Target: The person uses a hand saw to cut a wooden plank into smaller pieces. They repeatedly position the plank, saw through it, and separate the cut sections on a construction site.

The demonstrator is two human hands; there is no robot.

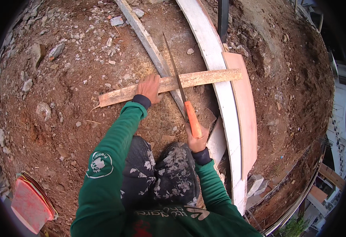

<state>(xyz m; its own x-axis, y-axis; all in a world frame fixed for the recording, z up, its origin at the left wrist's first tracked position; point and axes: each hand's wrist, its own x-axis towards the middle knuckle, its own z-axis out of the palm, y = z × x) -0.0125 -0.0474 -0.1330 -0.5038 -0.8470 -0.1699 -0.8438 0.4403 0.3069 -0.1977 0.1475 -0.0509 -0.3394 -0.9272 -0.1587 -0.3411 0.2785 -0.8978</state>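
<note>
A hand saw (191, 114) with an orange handle is gripped in my right hand (197, 136), its dark blade pointing away from me across a wooden plank (204, 78). My left hand (149, 88) is wrapped over that plank, left of the blade, holding it down. The plank lies crosswise, its right end resting on a pale pink board (248, 118) and a long white board (224, 94). Beneath its middle runs a narrow grey timber (143, 37). How deep the blade sits in the wood cannot be made out.
Brown soil with scattered stones, such as a grey rock (56, 51), surrounds the boards. A dark upright post (223, 19) stands at the far end of the white board. Red stacked containers (31, 203) sit at the lower left. Timber offcuts (331, 175) lie at the lower right.
</note>
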